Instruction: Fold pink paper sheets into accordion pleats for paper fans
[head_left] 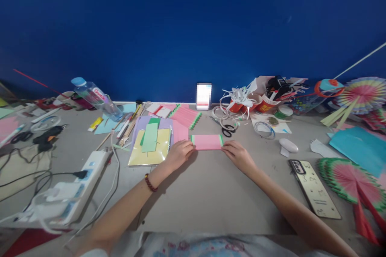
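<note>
A pink paper strip with green ends (207,142) lies crosswise in front of me on the grey table. My left hand (181,152) pinches its left end, fingers closed at the green edge. At the right end, the fingers of my right hand (237,154) are closed on the lower corner. Behind the strip is a pleated pink paper with green edges (187,115). Black-handled scissors (228,130) rest just beyond the strip. Left of my left hand, green paper pieces (150,137) lie on a yellow pack (140,158).
A power strip (86,184) with cables and a tilted bottle (101,98) are on the left. On the right are a phone (315,188), a watermelon-coloured paper fan (350,180), blue paper (358,150) and cups of tools (268,102). A small screen (204,95) stands at the back.
</note>
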Available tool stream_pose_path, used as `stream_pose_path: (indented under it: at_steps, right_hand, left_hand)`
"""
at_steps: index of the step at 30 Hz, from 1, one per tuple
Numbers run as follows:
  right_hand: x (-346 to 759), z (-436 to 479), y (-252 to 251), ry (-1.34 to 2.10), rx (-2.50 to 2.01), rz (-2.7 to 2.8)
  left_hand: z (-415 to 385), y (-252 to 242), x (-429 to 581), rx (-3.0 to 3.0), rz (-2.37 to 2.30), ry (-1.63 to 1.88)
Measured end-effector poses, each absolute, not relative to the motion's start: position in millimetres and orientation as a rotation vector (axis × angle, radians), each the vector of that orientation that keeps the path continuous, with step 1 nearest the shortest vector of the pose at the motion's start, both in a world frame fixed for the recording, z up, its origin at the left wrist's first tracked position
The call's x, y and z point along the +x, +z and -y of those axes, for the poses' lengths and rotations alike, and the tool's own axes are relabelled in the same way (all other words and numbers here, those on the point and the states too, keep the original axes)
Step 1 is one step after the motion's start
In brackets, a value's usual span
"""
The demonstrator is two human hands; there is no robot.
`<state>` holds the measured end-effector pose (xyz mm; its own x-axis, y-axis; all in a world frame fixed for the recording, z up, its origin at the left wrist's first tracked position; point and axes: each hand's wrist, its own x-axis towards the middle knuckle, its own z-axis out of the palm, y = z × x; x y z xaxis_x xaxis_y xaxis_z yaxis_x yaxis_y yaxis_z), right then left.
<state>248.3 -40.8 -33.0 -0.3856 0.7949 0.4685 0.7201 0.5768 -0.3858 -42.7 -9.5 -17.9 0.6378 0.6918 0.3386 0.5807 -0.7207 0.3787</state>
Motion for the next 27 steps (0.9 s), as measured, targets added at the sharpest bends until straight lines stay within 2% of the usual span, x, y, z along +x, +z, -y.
stream_pose_path:
  at_steps: [9,27]
  right_hand:
    - [244.0,45.8,-35.0,0.242,-1.279,2.061]
    - [241.9,50.3,-36.9,0.066,-1.221,2.185]
  left_hand:
    - [12.7,-18.5,-42.5,2.642,-1.129,0.684]
    - [18.2,-9.5,-36.4,2.718,-1.142,0.668]
